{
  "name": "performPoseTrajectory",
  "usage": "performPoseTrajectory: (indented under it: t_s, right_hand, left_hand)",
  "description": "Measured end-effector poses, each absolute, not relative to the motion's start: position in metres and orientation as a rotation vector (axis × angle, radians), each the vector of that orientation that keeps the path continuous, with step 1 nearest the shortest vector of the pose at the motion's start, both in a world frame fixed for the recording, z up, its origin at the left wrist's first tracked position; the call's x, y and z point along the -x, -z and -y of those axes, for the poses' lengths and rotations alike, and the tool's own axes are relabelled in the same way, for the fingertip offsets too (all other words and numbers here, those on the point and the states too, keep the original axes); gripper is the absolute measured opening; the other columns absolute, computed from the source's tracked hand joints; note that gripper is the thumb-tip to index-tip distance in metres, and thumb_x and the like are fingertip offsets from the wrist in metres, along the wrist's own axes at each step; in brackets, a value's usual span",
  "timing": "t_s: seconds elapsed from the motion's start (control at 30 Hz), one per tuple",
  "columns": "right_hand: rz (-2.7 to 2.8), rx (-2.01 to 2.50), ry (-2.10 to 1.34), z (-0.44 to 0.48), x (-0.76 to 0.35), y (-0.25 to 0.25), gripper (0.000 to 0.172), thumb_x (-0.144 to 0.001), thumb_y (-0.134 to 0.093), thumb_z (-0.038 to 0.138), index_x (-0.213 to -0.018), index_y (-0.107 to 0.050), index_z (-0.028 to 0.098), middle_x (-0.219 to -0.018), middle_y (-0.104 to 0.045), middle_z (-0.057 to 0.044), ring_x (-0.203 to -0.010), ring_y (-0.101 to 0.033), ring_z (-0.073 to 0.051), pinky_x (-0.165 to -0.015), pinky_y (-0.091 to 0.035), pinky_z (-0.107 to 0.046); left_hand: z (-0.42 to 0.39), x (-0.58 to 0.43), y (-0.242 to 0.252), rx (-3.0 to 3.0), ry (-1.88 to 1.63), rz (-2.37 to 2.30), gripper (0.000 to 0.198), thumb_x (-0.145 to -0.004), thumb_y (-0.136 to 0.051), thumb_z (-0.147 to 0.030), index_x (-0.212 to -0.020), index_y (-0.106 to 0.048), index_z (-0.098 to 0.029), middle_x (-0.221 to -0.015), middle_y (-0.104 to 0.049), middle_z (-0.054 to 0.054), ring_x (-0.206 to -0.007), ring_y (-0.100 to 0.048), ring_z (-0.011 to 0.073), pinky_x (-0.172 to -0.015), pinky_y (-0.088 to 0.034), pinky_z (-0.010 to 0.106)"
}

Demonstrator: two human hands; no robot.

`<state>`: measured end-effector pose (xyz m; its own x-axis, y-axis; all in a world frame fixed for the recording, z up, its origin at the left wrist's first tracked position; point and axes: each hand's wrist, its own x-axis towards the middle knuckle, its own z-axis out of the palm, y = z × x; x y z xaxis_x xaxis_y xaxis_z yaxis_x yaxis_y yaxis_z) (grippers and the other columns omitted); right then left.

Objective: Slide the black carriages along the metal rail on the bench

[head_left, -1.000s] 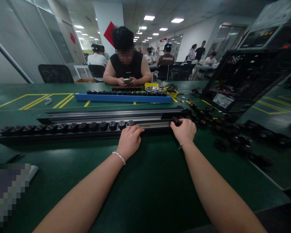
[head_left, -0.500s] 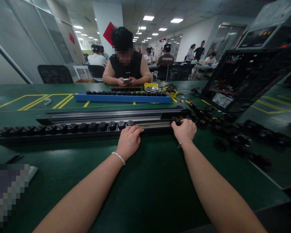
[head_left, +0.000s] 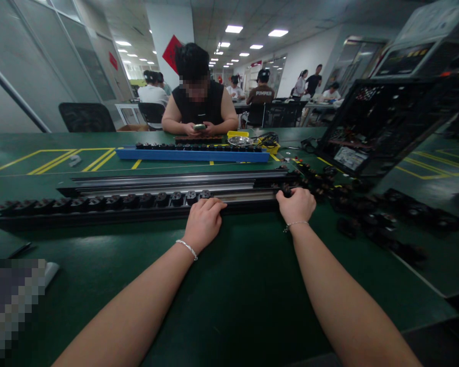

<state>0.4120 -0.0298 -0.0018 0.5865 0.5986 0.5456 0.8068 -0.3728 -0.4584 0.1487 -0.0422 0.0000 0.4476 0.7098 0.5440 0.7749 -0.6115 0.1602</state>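
A long black rail lies across the green table in front of me, with a row of black socket modules seated along its left part. My left hand rests on the rail just right of the last seated module, its fingers curled down over the edge. My right hand is at the rail's right end, fingers closed on a black socket module at the rail's opening.
Loose black socket modules are heaped to the right. Two more metal rails lie behind mine, then a blue tray of modules. A person sits opposite holding a phone. A black crate stands at the right.
My right hand has shifted slightly to the right along the rail's end. My left hand has stayed put.
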Motion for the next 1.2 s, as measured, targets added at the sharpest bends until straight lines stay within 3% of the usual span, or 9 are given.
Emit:
performPoseTrajectory:
  t_s: [1.2]
  right_hand:
    - [0.96, 2.096, 0.248, 0.03, -0.447, 0.002, 0.03, -0.068, -0.056, 0.039, -0.084, -0.059, 0.015, -0.095, -0.055, -0.014, -0.097, -0.048, -0.029, -0.087, -0.038, -0.041]
  left_hand:
    - [0.041, -0.148, 0.003, 2.563, 0.909, 1.294, 0.032, -0.08, -0.047, -0.011, -0.107, -0.061, -0.023, -0.11, -0.063, 0.004, -0.099, -0.052, 0.0227, -0.083, -0.042, 0.039]
